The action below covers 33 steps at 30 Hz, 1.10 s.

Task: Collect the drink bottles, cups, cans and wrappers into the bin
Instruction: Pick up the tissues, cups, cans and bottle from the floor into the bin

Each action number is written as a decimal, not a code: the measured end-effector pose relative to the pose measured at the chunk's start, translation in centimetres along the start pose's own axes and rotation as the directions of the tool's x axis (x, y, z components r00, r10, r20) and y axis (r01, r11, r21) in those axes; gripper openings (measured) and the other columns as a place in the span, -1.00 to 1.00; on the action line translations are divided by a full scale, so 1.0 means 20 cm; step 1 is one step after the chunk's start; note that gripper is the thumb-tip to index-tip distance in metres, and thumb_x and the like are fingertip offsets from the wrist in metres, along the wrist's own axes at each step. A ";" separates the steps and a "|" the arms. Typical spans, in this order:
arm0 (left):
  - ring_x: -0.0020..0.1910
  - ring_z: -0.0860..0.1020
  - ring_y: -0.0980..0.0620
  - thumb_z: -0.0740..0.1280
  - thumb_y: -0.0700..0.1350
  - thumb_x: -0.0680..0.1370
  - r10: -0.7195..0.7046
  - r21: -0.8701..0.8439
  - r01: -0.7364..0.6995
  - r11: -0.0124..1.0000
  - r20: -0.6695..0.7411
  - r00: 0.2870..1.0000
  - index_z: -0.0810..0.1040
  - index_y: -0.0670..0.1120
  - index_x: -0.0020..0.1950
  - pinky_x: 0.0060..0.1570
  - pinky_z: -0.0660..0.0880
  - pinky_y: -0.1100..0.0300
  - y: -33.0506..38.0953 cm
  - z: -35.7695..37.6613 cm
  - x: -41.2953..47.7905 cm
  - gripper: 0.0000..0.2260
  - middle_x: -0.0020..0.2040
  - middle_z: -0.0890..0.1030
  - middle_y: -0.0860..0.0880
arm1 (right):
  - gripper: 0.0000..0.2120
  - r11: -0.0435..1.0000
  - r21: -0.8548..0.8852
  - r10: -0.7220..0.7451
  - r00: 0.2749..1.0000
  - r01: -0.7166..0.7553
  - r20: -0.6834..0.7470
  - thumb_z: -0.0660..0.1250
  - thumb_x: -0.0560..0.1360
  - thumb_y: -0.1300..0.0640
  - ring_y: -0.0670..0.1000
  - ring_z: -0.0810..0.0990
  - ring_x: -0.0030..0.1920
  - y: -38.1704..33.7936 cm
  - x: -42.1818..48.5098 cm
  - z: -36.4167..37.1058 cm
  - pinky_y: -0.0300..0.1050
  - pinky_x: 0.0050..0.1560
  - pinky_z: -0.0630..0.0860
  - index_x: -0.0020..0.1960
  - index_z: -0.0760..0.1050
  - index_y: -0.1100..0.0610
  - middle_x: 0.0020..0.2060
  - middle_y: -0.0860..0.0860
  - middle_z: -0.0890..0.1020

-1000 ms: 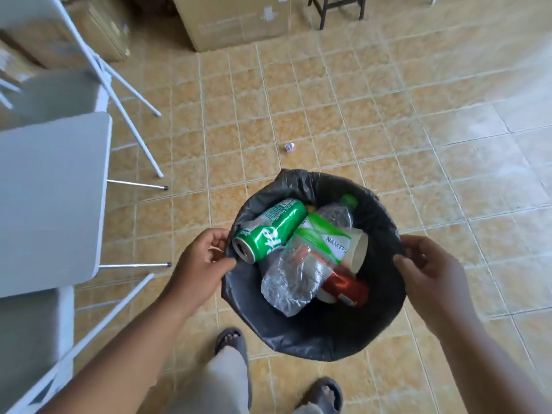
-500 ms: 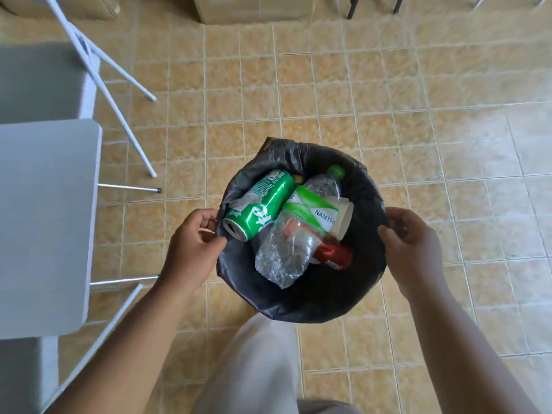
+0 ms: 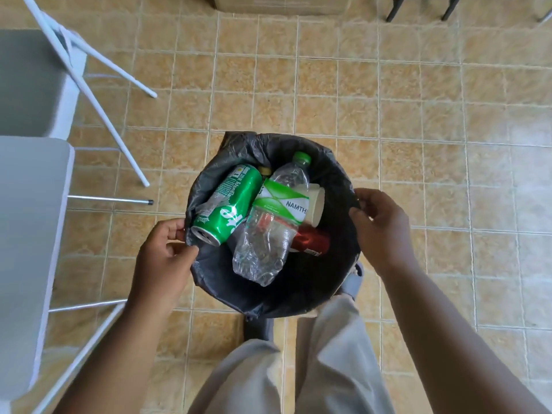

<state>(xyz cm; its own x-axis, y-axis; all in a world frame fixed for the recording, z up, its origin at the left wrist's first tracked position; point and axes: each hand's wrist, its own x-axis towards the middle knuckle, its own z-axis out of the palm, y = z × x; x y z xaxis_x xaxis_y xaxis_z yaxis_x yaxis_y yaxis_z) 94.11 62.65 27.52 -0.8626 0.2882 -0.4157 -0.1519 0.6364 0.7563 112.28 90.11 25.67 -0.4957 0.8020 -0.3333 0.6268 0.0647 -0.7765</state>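
A bin [image 3: 268, 300] with a black liner is in the middle of the view, above a tiled floor [image 3: 433, 130]. The left hand [image 3: 162, 258] grips the liner at the left rim, and the right hand [image 3: 380, 231] pinches it at the right rim. Inside lie a green can [image 3: 228, 207] on the left and a crushed clear bottle [image 3: 267, 243] beside it. The bottle lies over a paper cup [image 3: 317, 206] and a red can [image 3: 312, 242]. A white surface [image 3: 27, 249] is on the left, and a cardboard box [image 3: 280, 4] is at the far edge.
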 end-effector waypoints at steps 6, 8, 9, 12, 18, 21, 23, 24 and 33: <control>-0.05 0.64 -0.22 0.36 -0.36 0.43 -0.119 -0.065 0.113 0.992 -0.105 0.987 0.55 0.04 0.15 0.02 0.57 -0.22 -0.11 0.25 0.18 -0.60 -0.01 0.65 -0.05 | -0.71 0.995 -0.038 -0.091 0.987 0.097 0.136 0.33 0.50 0.28 0.05 0.62 -0.05 0.16 0.41 0.15 0.08 0.01 0.60 0.16 0.60 0.03 -0.05 0.01 0.66; -0.07 0.64 -0.18 0.35 -0.24 0.36 -0.151 -0.078 0.143 0.987 -0.118 0.981 0.55 0.03 0.15 0.01 0.57 -0.21 -0.16 0.35 0.29 -0.62 -0.01 0.65 -0.05 | -0.71 0.991 -0.064 -0.107 0.983 0.118 0.150 0.33 0.50 0.29 0.05 0.59 -0.06 0.24 0.55 0.23 0.01 -0.01 0.57 0.16 0.60 0.05 -0.06 0.01 0.65; -0.09 0.64 -0.14 0.34 -0.19 0.33 -0.170 -0.077 0.161 0.984 -0.117 0.978 0.55 0.03 0.14 -0.01 0.57 -0.20 -0.20 0.40 0.36 -0.61 -0.02 0.65 -0.04 | -0.71 0.990 -0.077 -0.108 0.982 0.122 0.157 0.33 0.50 0.29 0.04 0.58 -0.06 0.28 0.62 0.27 -0.06 -0.02 0.55 0.17 0.60 0.06 -0.05 0.00 0.64; -0.11 0.63 -0.11 0.33 -0.14 0.29 -0.190 -0.072 0.183 0.981 -0.101 0.977 0.55 0.02 0.14 -0.03 0.57 -0.24 -0.32 0.53 0.60 -0.59 -0.03 0.65 -0.03 | -0.71 0.985 -0.102 -0.122 0.980 0.139 0.158 0.33 0.50 0.28 0.04 0.60 -0.03 0.41 0.84 0.44 -0.19 -0.06 0.49 0.17 0.61 0.06 -0.03 0.00 0.65; -0.01 0.65 -0.20 0.32 -0.18 0.28 -0.116 -0.081 0.108 0.991 -0.093 0.989 0.58 0.07 0.04 0.03 0.58 -0.27 -0.49 0.75 1.14 -0.64 -0.03 0.66 -0.07 | -0.73 0.991 -0.063 -0.113 0.989 0.119 0.091 0.29 0.37 0.13 -0.08 0.64 -0.18 0.58 1.26 0.75 -0.03 -0.13 0.62 -0.04 0.61 -0.17 -0.25 -0.19 0.67; -0.15 0.60 -0.06 0.32 -0.22 0.30 -0.048 -0.087 0.038 0.995 -0.112 0.992 0.56 0.13 -0.07 -0.14 0.59 -0.08 -0.51 0.83 1.40 -0.70 -0.14 0.61 0.03 | -0.74 0.991 -0.021 -0.132 0.991 0.133 0.031 0.31 0.33 0.12 -0.04 0.58 -0.26 0.65 1.49 0.88 0.13 -0.14 0.62 -0.08 0.64 -0.16 -0.35 -0.17 0.61; -0.26 0.57 0.07 0.33 -0.32 0.38 0.001 -0.100 -0.011 0.995 -0.100 0.995 0.56 0.10 -0.10 -0.31 0.54 0.15 -0.53 0.89 1.59 -0.70 -0.21 0.58 0.08 | -0.75 0.987 -0.012 -0.159 0.987 0.159 0.005 0.33 0.34 0.16 -0.03 0.58 -0.26 0.67 1.64 0.95 0.15 -0.15 0.64 -0.12 0.65 -0.16 -0.35 -0.15 0.61; -0.30 0.55 0.14 0.32 -0.37 0.42 0.017 -0.105 -0.027 0.994 -0.097 0.995 0.57 0.06 -0.07 -0.39 0.52 0.26 -0.54 0.92 1.68 -0.69 -0.24 0.57 0.10 | -0.75 0.983 -0.019 -0.184 0.983 0.184 -0.002 0.33 0.35 0.18 -0.03 0.58 -0.27 0.68 1.71 0.98 0.14 -0.16 0.64 -0.11 0.66 -0.13 -0.34 -0.14 0.61; 0.15 0.56 -0.01 0.32 -0.40 0.50 0.118 -0.122 -0.132 0.984 -0.116 0.986 0.48 -0.17 0.37 0.04 0.53 0.08 -0.64 1.14 2.25 -0.56 0.23 0.59 -0.12 | -0.81 0.951 -0.070 -0.300 0.954 0.301 0.023 0.35 0.45 0.34 0.04 0.49 -0.28 0.78 2.17 1.17 -0.07 -0.25 0.42 -0.08 0.64 0.09 -0.26 0.12 0.57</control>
<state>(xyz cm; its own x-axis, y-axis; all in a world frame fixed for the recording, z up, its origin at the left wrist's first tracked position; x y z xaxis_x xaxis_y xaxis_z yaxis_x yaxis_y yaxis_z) 68.32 83.77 -12.32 -0.9245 0.2768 -0.2620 -0.0940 0.5007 0.8605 86.51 111.99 -13.52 -0.6743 0.7320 -0.0970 0.4890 0.3442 -0.8015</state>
